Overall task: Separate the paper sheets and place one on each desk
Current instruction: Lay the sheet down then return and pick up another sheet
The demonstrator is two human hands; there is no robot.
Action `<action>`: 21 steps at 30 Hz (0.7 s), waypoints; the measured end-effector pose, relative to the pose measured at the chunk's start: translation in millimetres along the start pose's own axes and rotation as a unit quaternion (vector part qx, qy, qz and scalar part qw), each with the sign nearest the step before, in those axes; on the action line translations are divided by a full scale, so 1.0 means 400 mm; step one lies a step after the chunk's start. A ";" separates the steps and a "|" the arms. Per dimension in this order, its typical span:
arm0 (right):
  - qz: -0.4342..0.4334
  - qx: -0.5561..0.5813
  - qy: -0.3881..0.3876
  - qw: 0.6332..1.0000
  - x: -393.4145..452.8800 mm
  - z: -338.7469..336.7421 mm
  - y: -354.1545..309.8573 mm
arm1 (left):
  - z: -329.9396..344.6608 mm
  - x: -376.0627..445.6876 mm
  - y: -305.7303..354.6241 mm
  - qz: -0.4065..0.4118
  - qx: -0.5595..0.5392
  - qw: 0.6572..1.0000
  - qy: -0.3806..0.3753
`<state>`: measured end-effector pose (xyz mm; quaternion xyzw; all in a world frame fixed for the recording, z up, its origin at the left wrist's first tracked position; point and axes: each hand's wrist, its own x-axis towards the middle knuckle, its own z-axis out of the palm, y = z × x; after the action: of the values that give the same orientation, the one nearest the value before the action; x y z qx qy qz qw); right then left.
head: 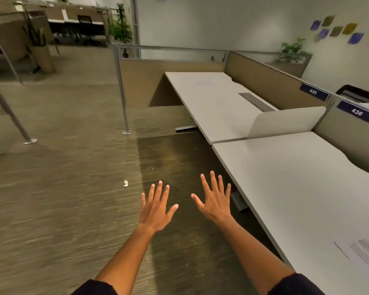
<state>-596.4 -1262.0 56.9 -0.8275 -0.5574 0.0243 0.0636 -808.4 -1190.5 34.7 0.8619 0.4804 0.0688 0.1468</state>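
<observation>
The brown carpet floor [62, 188] is filling the left, with the near worktop [296, 188] and the far worktop [217, 103] running along the right. A printed paper sheet [364, 256] is lying flat on the near worktop's near right corner. The left hand [157, 209] and right hand [215, 201] are hovering over the floor, fingers spread, holding nothing. A white scrap [125, 183] is lying on the carpet

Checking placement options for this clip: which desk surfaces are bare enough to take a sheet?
The far desk is bare from its front edge to the grey cable slot. The near desk is free from the low white divider down to the printed sheet at its near right corner. Both hands are empty over the carpet.
</observation>
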 end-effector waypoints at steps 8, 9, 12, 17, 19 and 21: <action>0.053 0.015 0.022 0.998 0.450 -0.019 -0.132 | -0.159 0.454 -0.185 0.037 0.013 0.999 0.018; 0.058 0.021 0.022 0.998 0.507 -0.017 -0.144 | -0.171 0.509 -0.209 0.038 0.011 0.999 0.016; 0.068 0.030 0.016 0.997 0.671 0.002 -0.175 | -0.188 0.666 -0.279 0.035 0.016 0.999 0.007; 0.059 0.025 0.006 0.998 0.987 0.060 -0.199 | -0.191 0.954 -0.389 0.034 0.028 0.999 -0.002; 0.055 0.023 0.005 0.998 1.121 0.073 -0.193 | -0.200 1.076 -0.418 0.031 0.039 0.999 -0.003; 0.057 0.020 0.007 0.998 1.266 0.078 -0.187 | -0.209 1.204 -0.438 0.026 0.043 0.999 -0.003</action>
<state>-477.6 -763.3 51.4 -0.8566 -0.5083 0.0333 0.0823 -716.9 -679.5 47.2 0.8798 0.4599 0.0490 0.1096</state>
